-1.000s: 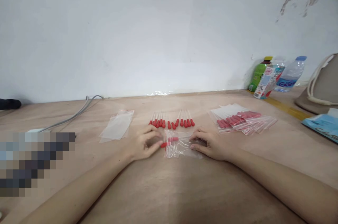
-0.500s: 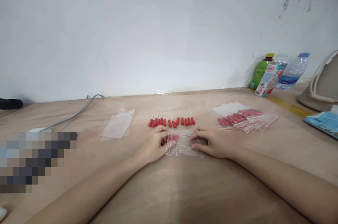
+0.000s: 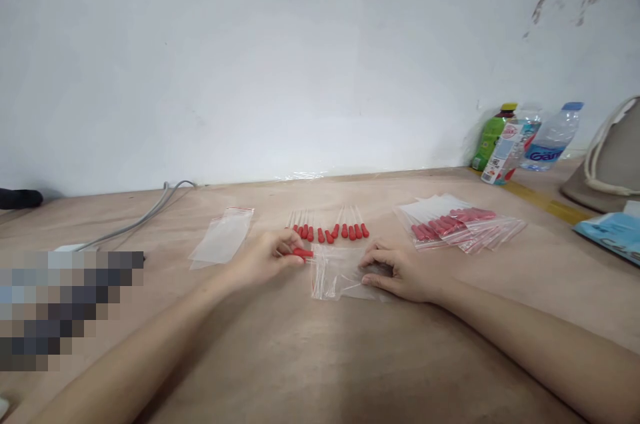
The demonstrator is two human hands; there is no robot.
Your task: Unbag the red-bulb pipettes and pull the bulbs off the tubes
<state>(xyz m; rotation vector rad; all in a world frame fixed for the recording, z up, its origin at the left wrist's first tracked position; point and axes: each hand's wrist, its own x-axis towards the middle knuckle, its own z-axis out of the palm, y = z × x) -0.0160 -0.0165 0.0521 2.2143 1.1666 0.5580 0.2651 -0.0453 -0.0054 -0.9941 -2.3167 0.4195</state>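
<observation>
Probably light, easy to break: thin, clear, red-bulbed droppers, pinched in left hand, short of far edge of table. Best hold: squishy bulbs. Right hand touches clear plastic bag; grip unclear.

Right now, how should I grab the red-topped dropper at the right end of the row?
Probably by its red bulb, from above and a little to the right. The bulb is the thick end and faces you; the thin clear stem points toward the wall, and the next dropper lies close on the left.
</observation>
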